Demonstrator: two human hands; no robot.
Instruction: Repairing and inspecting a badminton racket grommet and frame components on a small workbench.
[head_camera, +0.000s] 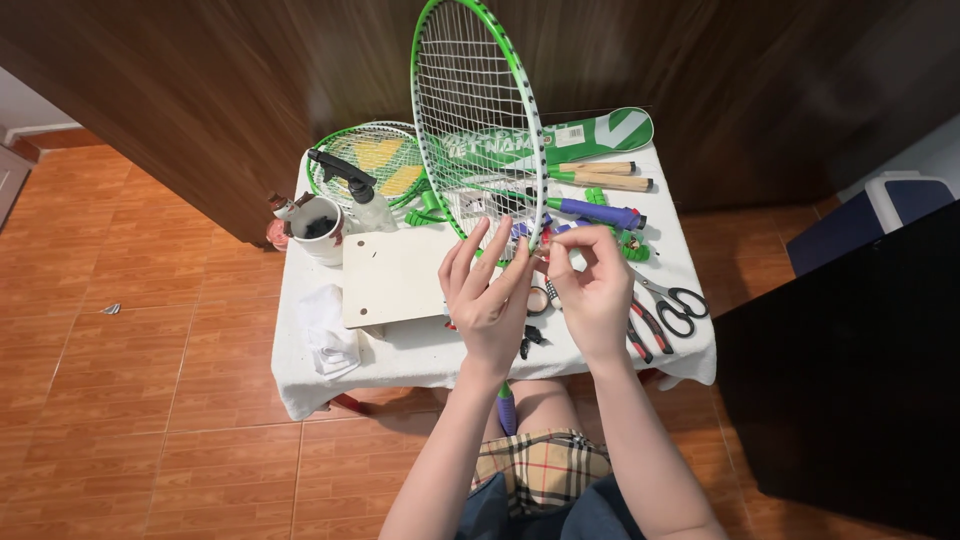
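Grip, left: left hand (487, 295) spread flat against lower frame of racket (478, 120), fingers extended and splayed, palm toward strings; open, not closed around anything.
Grip, right: right hand (592, 290) pinched, thumb and forefinger drawn together at lower rim of racket frame; item pinched too small to identify, possibly a string end.
Racket position: green-and-white frame upright, head rising toward 12 o'clock from both hands; lower rim lodged between the two hands, touching left fingers.
Racket handle: purple grip end (507, 408) visible at 6 o'clock from hands, between wrists, above plaid shorts.
Surface: small table (400, 355) under white cloth, directly beneath hands.
Board: pale rectangular board (395, 275) at 9 o'clock from left hand, just beside it.
Cup: white cup (322, 228) with dark contents at 10 o'clock, near board corner.
Spray bottle: clear bottle with black trigger head (358, 190) at 10 o'clock, beside cup.
Second racket: green-and-yellow head (375, 160) lying flat at 11 o'clock, behind bottle.
Scissors: black-handled scissors (680, 302) at 3 o'clock from right hand, near table edge.
Pliers: red-and-black pliers (645, 330) at 4 o'clock, just beside right hand.
Loose handles: wooden shafts (605, 175) and purple-gripped handle (598, 212) at 1 o'clock.
Cloth wad: crumpled white cloth (328, 335) at 8 o'clock, well apart from hands.
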